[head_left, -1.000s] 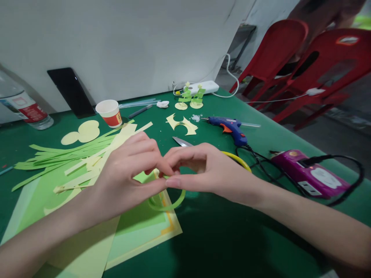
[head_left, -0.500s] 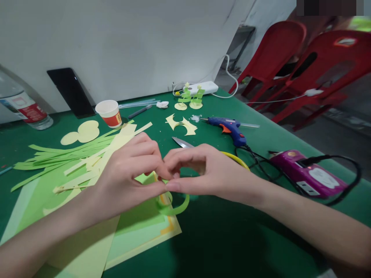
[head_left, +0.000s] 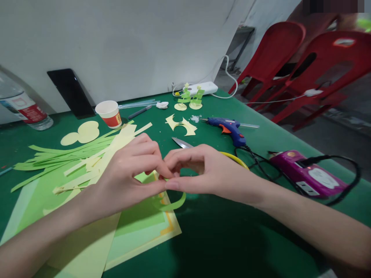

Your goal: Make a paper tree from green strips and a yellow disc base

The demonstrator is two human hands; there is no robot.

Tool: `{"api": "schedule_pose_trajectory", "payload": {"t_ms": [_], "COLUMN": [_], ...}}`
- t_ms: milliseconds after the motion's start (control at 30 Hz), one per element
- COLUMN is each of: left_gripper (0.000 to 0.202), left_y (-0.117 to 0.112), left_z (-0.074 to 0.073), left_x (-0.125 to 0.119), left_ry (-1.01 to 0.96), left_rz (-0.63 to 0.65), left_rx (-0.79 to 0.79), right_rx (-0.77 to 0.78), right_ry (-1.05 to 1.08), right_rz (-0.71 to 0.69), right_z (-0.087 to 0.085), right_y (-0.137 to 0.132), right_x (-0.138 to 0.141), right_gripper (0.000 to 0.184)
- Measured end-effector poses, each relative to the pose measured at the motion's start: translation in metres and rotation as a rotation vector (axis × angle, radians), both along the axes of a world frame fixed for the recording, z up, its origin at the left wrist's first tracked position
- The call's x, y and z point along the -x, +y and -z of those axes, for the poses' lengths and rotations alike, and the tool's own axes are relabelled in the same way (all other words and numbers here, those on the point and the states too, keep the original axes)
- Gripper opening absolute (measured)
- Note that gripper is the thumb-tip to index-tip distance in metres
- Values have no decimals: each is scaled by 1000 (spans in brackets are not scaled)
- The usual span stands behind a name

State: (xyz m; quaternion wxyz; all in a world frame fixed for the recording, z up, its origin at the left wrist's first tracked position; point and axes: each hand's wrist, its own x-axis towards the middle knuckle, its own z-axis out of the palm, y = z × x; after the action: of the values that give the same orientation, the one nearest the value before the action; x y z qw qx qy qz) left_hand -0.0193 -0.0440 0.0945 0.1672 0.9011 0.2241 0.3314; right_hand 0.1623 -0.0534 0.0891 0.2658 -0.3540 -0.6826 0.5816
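Observation:
My left hand (head_left: 133, 166) and my right hand (head_left: 194, 170) meet fingertip to fingertip above the green table. Both pinch a narrow green paper strip (head_left: 177, 204), whose curled end hangs below the fingers; the part between the fingertips is hidden. Under my left hand lie stacked green and cream paper sheets (head_left: 139, 231). Loose green strips (head_left: 63, 156) and cream strips (head_left: 124, 133) spread to the left. Scissors (head_left: 182, 143) with a yellow handle lie partly behind my right hand.
A blue glue gun (head_left: 228, 125) and a purple power socket (head_left: 307, 173) with black cables lie right. Paper cup (head_left: 108, 114), phone (head_left: 71, 92) and bottle (head_left: 26, 104) stand at the back left. Two small green paper figures (head_left: 191, 98) stand behind cream scraps (head_left: 182, 125). Red chairs (head_left: 272, 58) are beyond.
The hanging green loop of the paper strip has shifted slightly left and its curl looks smaller. Both hands keep nearly the same place and pinch.

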Motion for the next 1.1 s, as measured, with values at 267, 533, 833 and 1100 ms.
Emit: {"api": "schedule_pose_trajectory", "payload": {"t_ms": [267, 533, 833, 1100], "left_gripper": [10, 8, 10, 13], "left_y": [1, -2, -1, 1], "left_z": [0, -1, -2, -2], "left_x": [0, -2, 2, 3], "left_ry": [11, -23, 0, -2], "left_rz": [98, -60, -27, 7], "left_rx": [20, -104, -287, -228], "right_rx": [-19, -106, -62, -83], "right_ry": [-16, 10, 11, 42], "right_rz": [-47, 28, -16, 17], "right_z": [-2, 3, -3, -3], "right_y": [1, 1, 7, 6], "right_x": [-2, 0, -6, -6], "right_gripper": [9, 11, 8, 7]}}
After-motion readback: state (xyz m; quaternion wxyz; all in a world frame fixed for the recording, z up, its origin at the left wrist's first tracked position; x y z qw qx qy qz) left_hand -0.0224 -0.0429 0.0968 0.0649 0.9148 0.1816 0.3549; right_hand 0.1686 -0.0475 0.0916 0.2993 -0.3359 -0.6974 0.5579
